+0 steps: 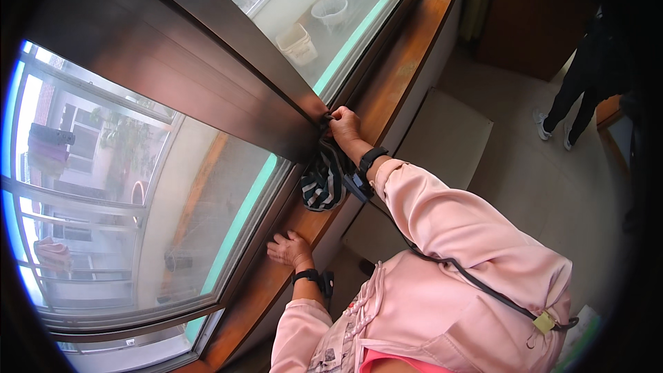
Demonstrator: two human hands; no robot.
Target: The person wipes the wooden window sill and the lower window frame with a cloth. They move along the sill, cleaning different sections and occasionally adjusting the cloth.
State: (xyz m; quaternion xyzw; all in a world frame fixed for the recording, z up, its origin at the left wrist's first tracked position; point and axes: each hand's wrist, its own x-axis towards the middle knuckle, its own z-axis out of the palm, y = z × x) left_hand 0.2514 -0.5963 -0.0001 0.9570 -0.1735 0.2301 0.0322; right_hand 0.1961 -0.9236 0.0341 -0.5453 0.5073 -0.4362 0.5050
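My right hand (346, 127) is at the lower corner of the brown window post (243, 109), its fingers pinched on the dark upper end of a striped cloth (323, 184). The black-and-white cloth hangs bunched below that hand, over the wooden windowsill (401, 70). Lower down, my left hand (291, 248) rests on the sill against the window frame. Its fingers are slightly bent and hold nothing. Dirty-looking glass panes (217, 207) stand on either side of the post. Exactly how much cloth the right fingers grip is hidden.
Beyond the glass are a white bucket (297, 45) and a translucent basket (330, 10). A pale flat-topped piece of furniture (448, 132) stands below the sill. Another person (580, 80) in dark trousers stands on the floor (518, 181). A black cable (466, 272) runs along my right sleeve.
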